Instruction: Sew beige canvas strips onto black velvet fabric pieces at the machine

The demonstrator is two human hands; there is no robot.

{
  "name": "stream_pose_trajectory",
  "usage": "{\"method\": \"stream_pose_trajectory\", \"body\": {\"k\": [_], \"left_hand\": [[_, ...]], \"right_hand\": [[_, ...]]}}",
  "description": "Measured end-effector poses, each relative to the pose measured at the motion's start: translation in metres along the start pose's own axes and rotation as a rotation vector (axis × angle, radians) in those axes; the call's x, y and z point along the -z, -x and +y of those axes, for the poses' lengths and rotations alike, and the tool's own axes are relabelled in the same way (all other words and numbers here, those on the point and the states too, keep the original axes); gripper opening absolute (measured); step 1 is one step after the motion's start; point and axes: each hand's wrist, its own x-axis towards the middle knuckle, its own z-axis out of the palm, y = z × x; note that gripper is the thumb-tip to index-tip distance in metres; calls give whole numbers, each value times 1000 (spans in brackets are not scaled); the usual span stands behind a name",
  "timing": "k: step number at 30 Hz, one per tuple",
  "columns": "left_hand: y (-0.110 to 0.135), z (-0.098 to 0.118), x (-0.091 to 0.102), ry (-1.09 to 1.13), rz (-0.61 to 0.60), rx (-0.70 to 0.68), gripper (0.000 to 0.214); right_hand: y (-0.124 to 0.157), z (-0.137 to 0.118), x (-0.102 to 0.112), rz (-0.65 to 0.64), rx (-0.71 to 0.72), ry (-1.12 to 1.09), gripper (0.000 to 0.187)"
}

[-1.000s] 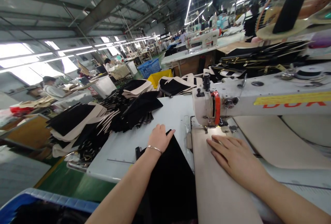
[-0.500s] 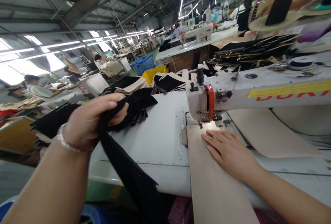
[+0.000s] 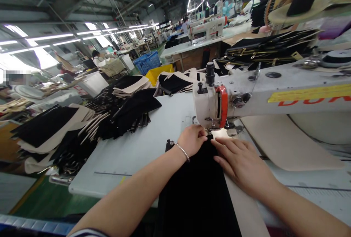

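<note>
A long black fabric piece point(image 3: 197, 189) lies over a beige panel point(image 3: 245, 204), whose right side shows beside it. Both run up to the head of a white sewing machine point(image 3: 208, 102). With fingers pinched, my left hand point(image 3: 193, 139) grips the far end of the black fabric just left of the needle area. My right hand point(image 3: 242, 158) lies flat with fingers stretched on the beige panel, fingertips at the black fabric's right edge. The needle tip itself is hard to make out behind my fingers.
Black and beige panels point(image 3: 55, 123) are heaped at the left table edge, with more black pieces point(image 3: 134, 109) behind. Zippered black pieces point(image 3: 263, 50) are stacked beyond the machine arm. Another beige panel point(image 3: 285, 145) lies under the arm. A yellow bin point(image 3: 159, 73) stands behind the table.
My left hand has brought the black fabric from the left over to the machine and laid it on the beige panel. My right hand has stayed nearly in place.
</note>
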Motion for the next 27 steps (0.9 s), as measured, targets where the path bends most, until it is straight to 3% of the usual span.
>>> {"method": "stream_pose_trajectory", "body": {"k": [14, 17, 21, 27], "left_hand": [[-2, 3, -5, -119, 99, 19, 5], [10, 7, -3, -192, 128, -105, 5], [33, 9, 0, -241, -8, -345, 18], [43, 3, -2, -273, -18, -351, 30]], "right_hand": [[-3, 0, 1, -3, -4, 20, 49], [-2, 0, 1, 0, 5, 8, 51], [-2, 0, -2, 15, 1, 4, 50], [-1, -1, -4, -9, -33, 9, 50]]}}
